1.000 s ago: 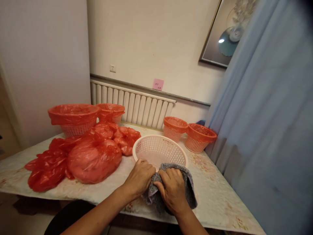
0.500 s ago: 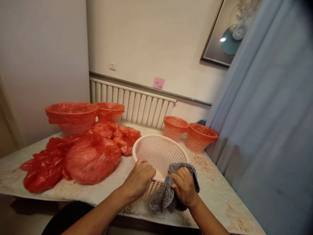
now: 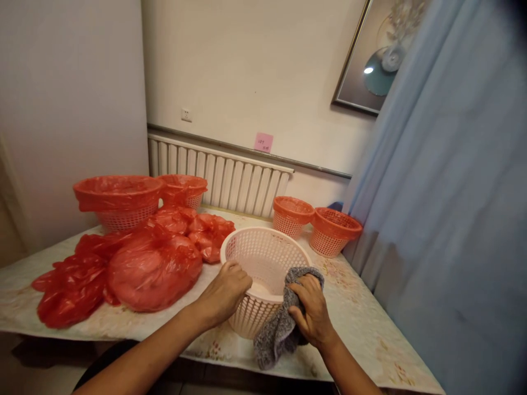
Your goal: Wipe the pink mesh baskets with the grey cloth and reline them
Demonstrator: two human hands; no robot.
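Note:
A pale pink perforated plastic basket stands near the table's front edge with its mouth facing up. My left hand is closed over the near left part of its rim. In my right hand is a grey cloth, pressed over the right side of the rim, with one end hanging down outside the basket. The fingertips of the left hand are hidden behind the rim.
Left of the basket lie full red plastic bags. Behind them stand a large red-lined basket and a smaller lined basket. Two more lined baskets stand at the back right, near a blue curtain. The floral tablecloth ends close in front.
The grey cloth and my right hand have shifted slightly along the rim, and more of the basket's front wall shows. My left hand has stayed on the rim. The view has turned slightly.

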